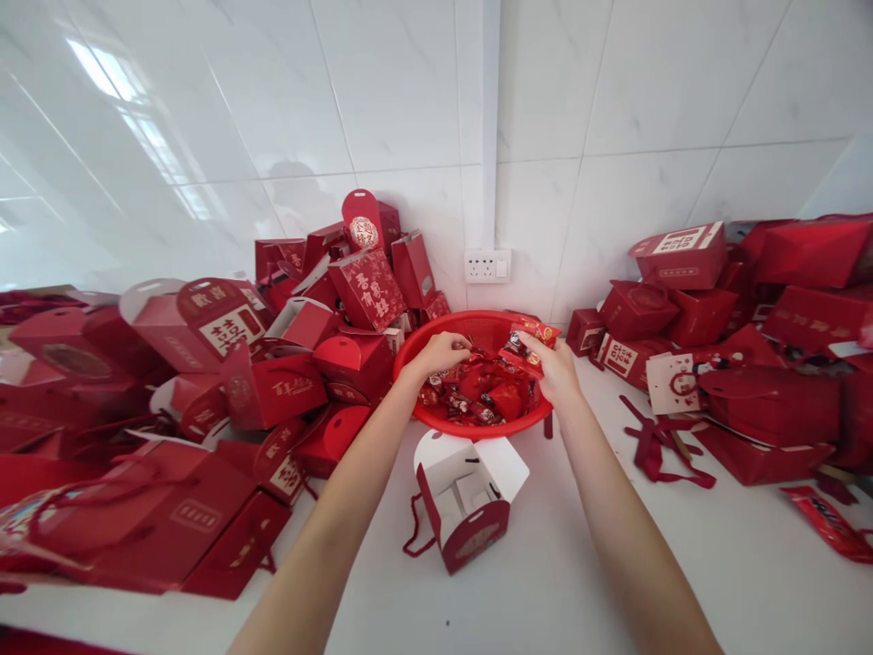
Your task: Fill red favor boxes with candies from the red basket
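A red plastic basket (pixel 406 346) stands by the wall, filled with small wrapped candies (pixel 477 407) in red and dark wrappers. My right hand (pixel 557 366) is closed on a shiny red snack packet (pixel 526 349) above the basket's right side. Over the left part of the basket, my left hand (pixel 442 355) has its fingertips pinched together among the wrappers; what they hold, if anything, is too small to tell. In front of the basket sits an open gift box (pixel 474 532), dark red outside and white inside, its flaps up and a red cord handle at its left.
Many red gift boxes (pixel 273 391) are heaped on the left, and more boxes (pixel 770 409) on the right. Dark red ribbon (pixel 658 446) and a red wrapped bar (pixel 827 526) lie on the white table (pixel 538 582). A socket (pixel 486 266) is on the tiled wall.
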`<action>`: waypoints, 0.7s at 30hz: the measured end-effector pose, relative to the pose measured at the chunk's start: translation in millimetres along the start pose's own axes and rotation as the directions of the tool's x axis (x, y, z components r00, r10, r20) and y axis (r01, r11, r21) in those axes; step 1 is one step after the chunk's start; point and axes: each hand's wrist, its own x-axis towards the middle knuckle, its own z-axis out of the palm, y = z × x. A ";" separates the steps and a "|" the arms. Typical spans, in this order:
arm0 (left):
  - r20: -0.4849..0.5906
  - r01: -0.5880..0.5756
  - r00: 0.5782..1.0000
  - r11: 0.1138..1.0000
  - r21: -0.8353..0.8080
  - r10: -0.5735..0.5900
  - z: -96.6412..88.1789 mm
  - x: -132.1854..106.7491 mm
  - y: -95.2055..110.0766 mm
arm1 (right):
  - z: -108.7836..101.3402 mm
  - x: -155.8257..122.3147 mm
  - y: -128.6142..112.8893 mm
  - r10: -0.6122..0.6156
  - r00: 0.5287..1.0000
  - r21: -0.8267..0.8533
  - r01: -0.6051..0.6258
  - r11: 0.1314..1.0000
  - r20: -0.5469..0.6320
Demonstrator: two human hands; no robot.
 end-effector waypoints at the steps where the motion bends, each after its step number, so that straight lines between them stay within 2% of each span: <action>1: -0.053 -0.021 0.998 0.999 -0.033 0.019 -1.1 -4.5 3.6 | 0.9 -0.5 -1.2 0.003 1.000 0.001 -0.003 1.000 0.007; 4: -0.141 -0.079 0.988 0.990 -0.113 0.062 -3.9 -24.2 12.5 | 4.1 -3.8 -7.4 0.007 0.999 0.003 -0.007 1.000 0.037; 7: -0.174 -0.145 0.979 0.966 -0.216 0.107 -9.5 -51.0 18.4 | 7.5 -10.6 -17.6 0.029 0.996 -0.014 -0.028 1.000 0.086; 9: -0.160 -0.181 0.978 0.934 -0.309 0.137 -16.1 -69.6 22.2 | 9.5 -17.5 -26.6 0.049 0.988 -0.043 -0.043 0.998 0.146; 10: -0.118 -0.188 0.981 0.919 -0.347 0.156 -20.1 -78.3 24.5 | 10.4 -21.6 -31.6 0.053 0.980 -0.064 -0.042 0.997 0.193; 12: 0.040 -0.186 0.976 0.909 -0.372 0.216 -28.1 -93.6 30.0 | 12.5 -30.6 -41.7 0.041 0.944 -0.114 -0.003 0.994 0.329; 15: 0.277 -0.236 0.900 0.909 -0.342 0.337 -35.1 -109.7 40.0 | 15.8 -44.5 -55.5 0.015 0.874 -0.158 0.070 0.985 0.486; 18: 0.363 -0.297 0.845 0.909 -0.293 0.393 -33.0 -119.2 49.0 | 18.9 -56.5 -66.3 0.016 0.828 -0.206 0.120 0.971 0.560; 21: 0.411 -0.310 0.829 0.923 -0.230 0.380 -28.4 -124.3 54.5 | 21.3 -65.1 -74.5 0.069 0.811 -0.294 0.131 0.947 0.581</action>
